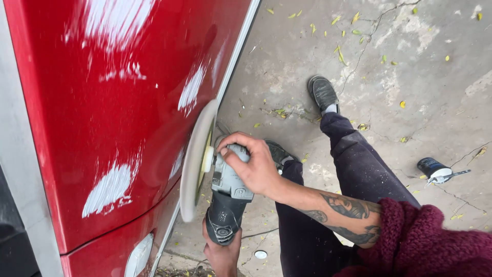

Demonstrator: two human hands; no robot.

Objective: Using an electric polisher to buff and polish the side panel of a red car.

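Note:
A grey and black power polisher [229, 202] has its round cream foam pad [196, 161] pressed flat against a glossy red car panel [82, 118]. My right hand [254, 166] grips the polisher's grey head from above, its tattooed forearm coming out of a burgundy knit sleeve. At the bottom edge, my left hand [223, 258] is wrapped around the black rear body of the tool. White smears of polish [110, 187] streak the panel in several spots beside the pad.
My legs in dark trousers [353, 164] and a dark shoe [323, 92] stretch over cracked concrete [410, 102] strewn with small yellow leaves. A small dark jar with a white rim [433, 169] lies at the right. A small white disc [260, 254] lies near my knee.

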